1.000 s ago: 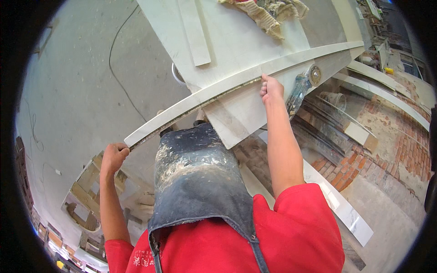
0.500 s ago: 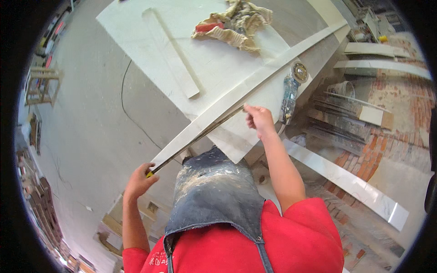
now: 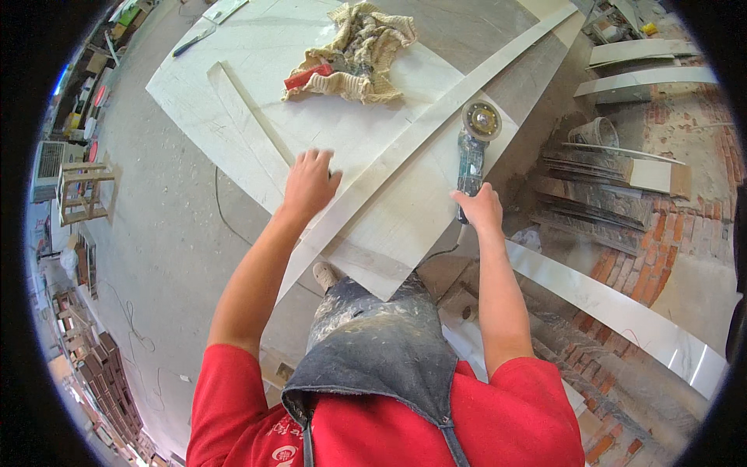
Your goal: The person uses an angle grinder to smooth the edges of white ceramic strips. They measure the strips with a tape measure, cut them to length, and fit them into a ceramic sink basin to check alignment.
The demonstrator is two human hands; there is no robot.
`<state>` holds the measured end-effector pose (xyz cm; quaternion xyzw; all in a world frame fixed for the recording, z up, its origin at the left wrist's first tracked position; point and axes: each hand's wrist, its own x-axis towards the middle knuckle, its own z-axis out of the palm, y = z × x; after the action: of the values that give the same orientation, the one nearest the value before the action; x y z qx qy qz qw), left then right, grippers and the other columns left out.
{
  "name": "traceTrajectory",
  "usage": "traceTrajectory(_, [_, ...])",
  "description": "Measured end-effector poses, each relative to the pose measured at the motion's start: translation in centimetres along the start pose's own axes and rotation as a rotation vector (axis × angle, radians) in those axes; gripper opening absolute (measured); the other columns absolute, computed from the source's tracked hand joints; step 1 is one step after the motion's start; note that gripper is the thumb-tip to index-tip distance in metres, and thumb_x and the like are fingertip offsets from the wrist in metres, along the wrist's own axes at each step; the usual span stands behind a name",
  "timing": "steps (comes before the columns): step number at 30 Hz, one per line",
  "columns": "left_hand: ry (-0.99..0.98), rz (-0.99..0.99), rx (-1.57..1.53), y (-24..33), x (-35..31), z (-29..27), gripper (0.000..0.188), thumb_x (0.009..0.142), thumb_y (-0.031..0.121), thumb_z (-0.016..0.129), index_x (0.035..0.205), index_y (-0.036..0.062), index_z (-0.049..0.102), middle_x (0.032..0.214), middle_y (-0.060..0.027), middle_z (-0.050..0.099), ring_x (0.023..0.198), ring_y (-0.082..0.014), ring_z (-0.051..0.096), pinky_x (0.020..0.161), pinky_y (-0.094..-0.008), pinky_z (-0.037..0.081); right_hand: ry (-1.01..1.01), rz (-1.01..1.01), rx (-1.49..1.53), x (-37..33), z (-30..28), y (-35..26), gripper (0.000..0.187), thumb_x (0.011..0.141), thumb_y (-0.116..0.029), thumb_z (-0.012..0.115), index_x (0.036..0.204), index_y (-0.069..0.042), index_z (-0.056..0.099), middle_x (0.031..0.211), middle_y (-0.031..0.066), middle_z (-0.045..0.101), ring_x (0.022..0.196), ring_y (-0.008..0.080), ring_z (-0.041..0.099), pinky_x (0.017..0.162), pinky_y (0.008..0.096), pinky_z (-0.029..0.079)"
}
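Observation:
My right hand (image 3: 481,208) is at the rear end of a dusty blue angle grinder (image 3: 471,163), its thumb across the body and its fingers partly hidden. The grinder lies on a pale slab with its round disc (image 3: 482,120) pointing away from me. Over the slab, beside a long white strip (image 3: 405,159), my left hand (image 3: 310,185) is raised with its fingers bent and slightly blurred. Something dark shows by its thumb, too small to name.
A shorter white strip (image 3: 249,121) and a crumpled cream cloth (image 3: 362,58) with a red piece (image 3: 307,76) lie on the slab (image 3: 183,89). A knife (image 3: 193,43) lies at its far left. Stacked strips (image 3: 591,187) and a bucket (image 3: 597,134) stand right. A wooden stool (image 3: 82,193) is left.
The tape measure stretched along the long strip between my hands is no longer visible. My left hand has moved up and right over the slab; my right hand has come to the grinder.

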<state>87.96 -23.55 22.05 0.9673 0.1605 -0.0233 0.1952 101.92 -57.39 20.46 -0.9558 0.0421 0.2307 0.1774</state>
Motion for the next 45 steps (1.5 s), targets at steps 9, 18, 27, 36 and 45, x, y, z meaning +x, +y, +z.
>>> traceTrajectory(9, [0.048,-0.058,0.03,4.3,-6.3,2.6,0.074,0.078,0.026,0.085,0.139,0.0005,0.051,0.131,-0.0203,0.055,0.124,-0.0393,0.05,0.107,-0.0476,0.042,-0.139,0.024,0.062,0.4,0.2,0.8,0.082,0.069,-0.037,0.082,0.129,0.004,0.046,0.121,0.0304,0.067,0.112,0.044,0.067,0.098,0.0491,0.052])
traceTrajectory(18, [0.098,-0.372,0.029,-1.1,-18.5,3.6,0.056,0.076,0.024,0.085,0.121,0.0024,0.058,0.114,-0.0167,0.06,0.11,-0.0364,0.057,0.093,-0.0449,0.048,-0.139,-0.01,-0.02,0.2,0.0,1.7,0.084,0.069,-0.036,0.082,0.133,0.003,0.046,0.121,0.0272,0.068,0.113,0.0427,0.067,0.097,0.0474,0.053])
traceTrajectory(27, [-0.05,-0.369,0.006,-5.4,-23.2,3.2,0.052,0.077,0.021,0.082,0.119,0.0024,0.057,0.109,-0.0176,0.063,0.104,-0.0386,0.063,0.087,-0.0481,0.052,-0.154,0.089,0.108,2.0,2.1,3.9,0.079,0.063,-0.032,0.086,0.126,0.002,0.053,0.117,0.024,0.07,0.11,0.0393,0.069,0.096,0.0439,0.052])
traceTrajectory(36, [-0.139,-0.614,0.012,-12.1,-35.6,0.0,0.054,0.073,0.021,0.084,0.117,0.0049,0.057,0.108,-0.0172,0.064,0.101,-0.0397,0.063,0.085,-0.0489,0.053,-0.077,0.077,0.122,-0.1,2.0,2.0,0.065,0.064,-0.028,0.081,0.117,0.001,0.058,0.107,0.0221,0.072,0.099,0.0374,0.072,0.092,0.044,0.053])
traceTrajectory(45, [-0.117,-0.518,0.09,-13.4,-36.8,-0.1,0.055,0.075,0.02,0.083,0.12,0.0023,0.057,0.108,-0.017,0.064,0.104,-0.0381,0.062,0.089,-0.0472,0.051,-0.086,0.056,0.068,-6.4,4.8,4.5,0.068,0.065,-0.028,0.082,0.121,0.001,0.058,0.111,0.0223,0.07,0.108,0.0387,0.068,0.096,0.0448,0.051])
